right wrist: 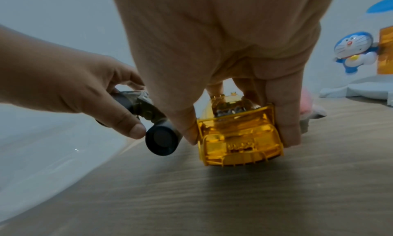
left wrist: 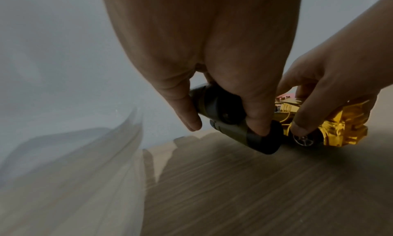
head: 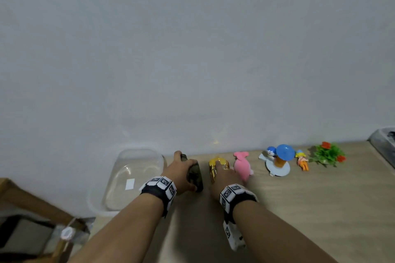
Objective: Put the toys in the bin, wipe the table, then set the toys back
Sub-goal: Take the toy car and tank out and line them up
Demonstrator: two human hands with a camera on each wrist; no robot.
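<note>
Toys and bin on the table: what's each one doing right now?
Clear bin: empty apart from a white label.
Camouflage toy: gripped by the left hand.
Gold car: on the table, right hand fingers gripping its sides.
Pink plush: lying untouched.
Blue cat toy: standing upright.

Head looks down; wrist views close, overlapping
</note>
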